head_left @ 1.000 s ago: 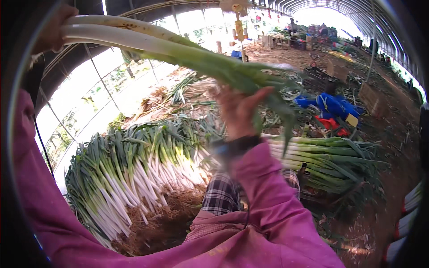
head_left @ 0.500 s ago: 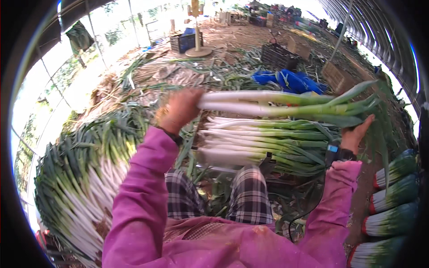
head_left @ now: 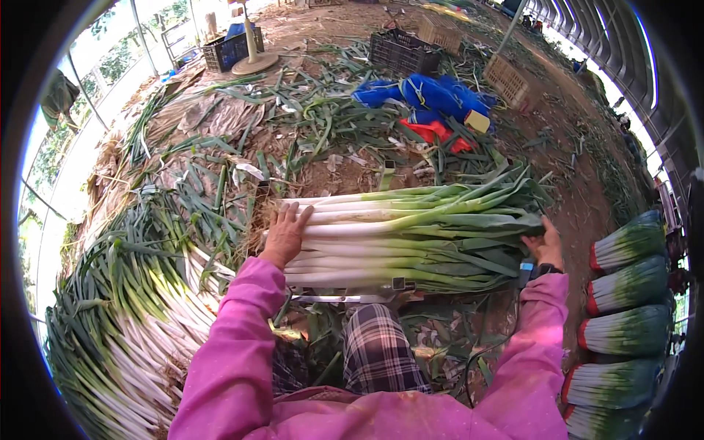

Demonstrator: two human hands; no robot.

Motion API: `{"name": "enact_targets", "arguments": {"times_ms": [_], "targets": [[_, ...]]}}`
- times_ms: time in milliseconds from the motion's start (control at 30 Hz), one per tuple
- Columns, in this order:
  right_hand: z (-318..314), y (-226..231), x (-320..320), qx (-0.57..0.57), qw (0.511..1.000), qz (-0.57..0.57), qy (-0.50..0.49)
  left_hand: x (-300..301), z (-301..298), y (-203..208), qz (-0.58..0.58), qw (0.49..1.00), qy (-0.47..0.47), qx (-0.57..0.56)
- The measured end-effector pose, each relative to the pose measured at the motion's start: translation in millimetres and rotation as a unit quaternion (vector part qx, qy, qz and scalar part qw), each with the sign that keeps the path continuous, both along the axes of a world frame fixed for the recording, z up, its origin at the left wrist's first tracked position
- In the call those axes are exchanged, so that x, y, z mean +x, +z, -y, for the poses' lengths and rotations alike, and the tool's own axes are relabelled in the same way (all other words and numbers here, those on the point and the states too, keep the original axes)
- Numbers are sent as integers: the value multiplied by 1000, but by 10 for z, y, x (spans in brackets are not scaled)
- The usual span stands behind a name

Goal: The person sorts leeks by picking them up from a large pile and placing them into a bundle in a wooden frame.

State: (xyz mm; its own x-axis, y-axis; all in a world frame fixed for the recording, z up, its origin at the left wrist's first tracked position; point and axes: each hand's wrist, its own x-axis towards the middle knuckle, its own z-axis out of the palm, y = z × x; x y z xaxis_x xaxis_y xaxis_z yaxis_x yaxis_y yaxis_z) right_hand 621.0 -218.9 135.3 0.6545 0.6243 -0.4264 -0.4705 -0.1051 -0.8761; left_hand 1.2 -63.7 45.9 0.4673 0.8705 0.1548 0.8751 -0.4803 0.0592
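Note:
A thick bundle of leeks (head_left: 396, 235) lies crosswise in front of me, on a low metal rack (head_left: 345, 298) that it mostly hides. White stalks point left, green leaves right. My left hand (head_left: 284, 235) rests on the white root ends, fingers apart and lying over the stalks. At the other end my right hand (head_left: 545, 248) cups the leaf tips, with thumb and fingers apart; the leaves partly hide its fingers. To the left is a large heap of loose leeks (head_left: 139, 315), roots toward me.
Several wrapped leek bundles (head_left: 629, 324) stand in a row at the right. Beyond the rack lie a blue net heap (head_left: 425, 95) and a red cloth (head_left: 429, 130). Farther off are a black crate (head_left: 403, 51), a tan crate (head_left: 506, 79) and a round-based stand (head_left: 254, 64). Cut leaves litter the ground.
Both hands have come down and nearer to me. The few leeks they held in the air now lie on the bundle. My view has tilted down and shifted right.

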Motion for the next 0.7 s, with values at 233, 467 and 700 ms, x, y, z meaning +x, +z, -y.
{"name": "enact_targets", "arguments": {"times_ms": [233,467,700], "targets": [[540,895,1043,-429,766,473,78,573,305,320,101,976,-187,46],[-8,1031,-1195,-20,527,832,172,874,642,-6,234,957,-124,119],[-106,184,-2331,-14,449,806,385,662,960,-283,229,968,-98,38]]}}
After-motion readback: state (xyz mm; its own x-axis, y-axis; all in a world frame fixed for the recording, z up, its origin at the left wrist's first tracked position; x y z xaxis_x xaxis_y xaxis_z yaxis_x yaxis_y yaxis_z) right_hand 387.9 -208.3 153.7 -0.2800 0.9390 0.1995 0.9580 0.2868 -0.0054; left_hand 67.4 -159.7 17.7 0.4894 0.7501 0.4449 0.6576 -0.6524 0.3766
